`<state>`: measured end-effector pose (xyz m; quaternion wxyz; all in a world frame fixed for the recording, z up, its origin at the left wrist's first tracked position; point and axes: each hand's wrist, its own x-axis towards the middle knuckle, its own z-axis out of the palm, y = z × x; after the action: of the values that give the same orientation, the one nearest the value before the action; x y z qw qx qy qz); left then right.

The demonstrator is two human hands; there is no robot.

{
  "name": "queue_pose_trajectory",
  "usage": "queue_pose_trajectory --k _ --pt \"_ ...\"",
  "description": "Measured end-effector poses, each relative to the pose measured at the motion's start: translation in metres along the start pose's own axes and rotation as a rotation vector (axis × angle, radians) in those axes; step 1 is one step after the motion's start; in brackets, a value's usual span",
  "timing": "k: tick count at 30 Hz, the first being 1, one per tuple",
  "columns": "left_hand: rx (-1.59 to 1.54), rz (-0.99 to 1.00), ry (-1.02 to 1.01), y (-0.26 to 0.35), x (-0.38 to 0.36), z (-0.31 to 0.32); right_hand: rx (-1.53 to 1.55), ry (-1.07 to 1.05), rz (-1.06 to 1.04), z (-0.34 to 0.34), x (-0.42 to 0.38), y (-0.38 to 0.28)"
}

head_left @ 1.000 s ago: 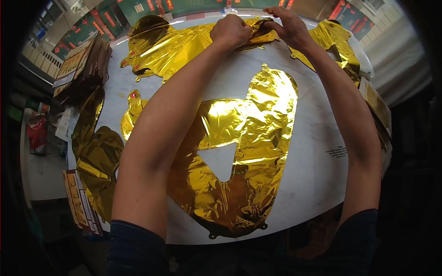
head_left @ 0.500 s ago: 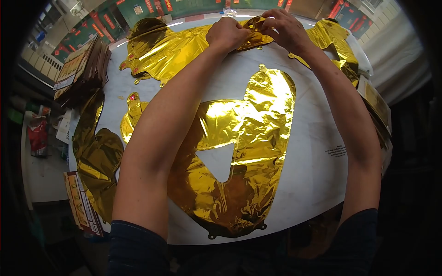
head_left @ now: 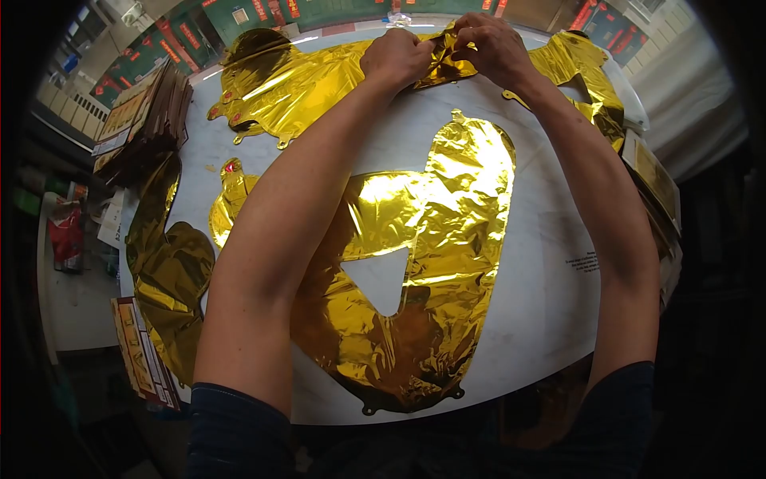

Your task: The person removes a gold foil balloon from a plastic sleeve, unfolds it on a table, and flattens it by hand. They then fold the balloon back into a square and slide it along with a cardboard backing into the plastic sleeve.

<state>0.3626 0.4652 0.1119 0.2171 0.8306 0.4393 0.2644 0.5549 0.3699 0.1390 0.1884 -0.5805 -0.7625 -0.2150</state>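
Fingers on the right hand [head_left: 488, 54] have curled inward since earlier, half-open at the shiny gold foil balloon [head_left: 311, 84] (can't tell if they grip); the left hand [head_left: 392, 57] pinches it, fingers closed. It's uninflated, along the white table [head_left: 546, 188]'s far side.

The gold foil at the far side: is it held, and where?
The left hand pinches the gold foil near its right end; the right hand is there too, its grip unclear.

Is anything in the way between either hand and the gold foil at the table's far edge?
Nothing visible is. The left hand grips the gold foil; the right hand is right at it, its grip unclear. The near foil balloon lies closer to the body, out of the way.
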Motion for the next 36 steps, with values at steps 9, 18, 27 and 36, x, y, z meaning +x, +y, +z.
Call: queue_pose_trajectory --k 9,18,27,36 --pt "-0.053 0.004 -0.234 0.017 -0.01 -0.019 0.027 -0.019 -0.009 -0.029 0.012 -0.031" --pt "-0.035 0.138 -0.263 0.011 -0.014 -0.02 0.038 0.058 0.129 -0.022 0.019 -0.035" --pt "0.062 0.027 -0.204 0.012 -0.016 -0.018 -0.006 0.294 0.056 -0.011 0.016 -0.032" --pt "-0.028 -0.012 0.01 0.002 -0.012 -0.007 0.071 -0.037 0.129 0.004 -0.022 -0.057"
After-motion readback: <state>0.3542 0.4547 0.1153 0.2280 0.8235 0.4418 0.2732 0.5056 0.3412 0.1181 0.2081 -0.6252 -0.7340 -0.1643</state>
